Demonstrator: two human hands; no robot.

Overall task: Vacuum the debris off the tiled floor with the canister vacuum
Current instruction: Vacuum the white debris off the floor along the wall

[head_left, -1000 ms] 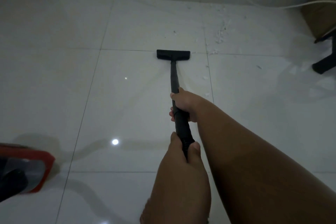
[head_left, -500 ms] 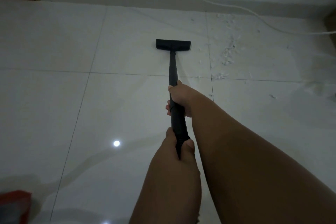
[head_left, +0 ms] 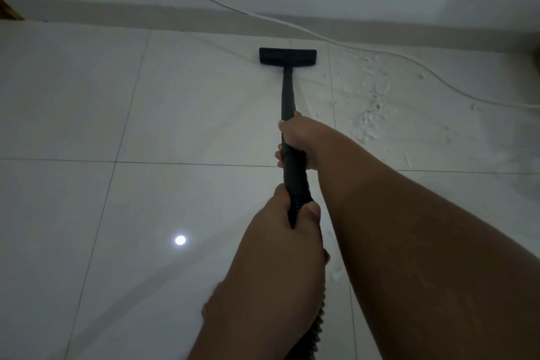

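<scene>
Head view showed both hands closed on the black vacuum wand (head_left: 287,90). The right hand (head_left: 298,140) held it higher up, fingers (head_left: 280,155) wrapped around the tube, and the left hand (head_left: 289,231) gripped the ribbed end where the hose (head_left: 318,327) began. The floor nozzle (head_left: 287,56) lay flat on the tiled floor (head_left: 175,126) at about 12 o'clock from the hands, close to the grey skirting board (head_left: 409,29). The canister itself was not in view.

The debris (head_left: 371,114), pale small flakes, was scattered at about 2 o'clock from the right hand, on the next tile to the right of the nozzle and apart from it. A few more flakes (head_left: 336,273) lay near the left forearm. A white cable (head_left: 409,66) ran along the floor just beyond the debris.

In my judgement, the stroke in hand covered a tile that looked already clean, so the work was only partly done. To do it well, the person should bring the nozzle to the right in slow overlapping strokes, keep it flat on the tile, and pull through the thick patch without hurry. The nozzle should stay short of the cable, because suction could catch it.
</scene>
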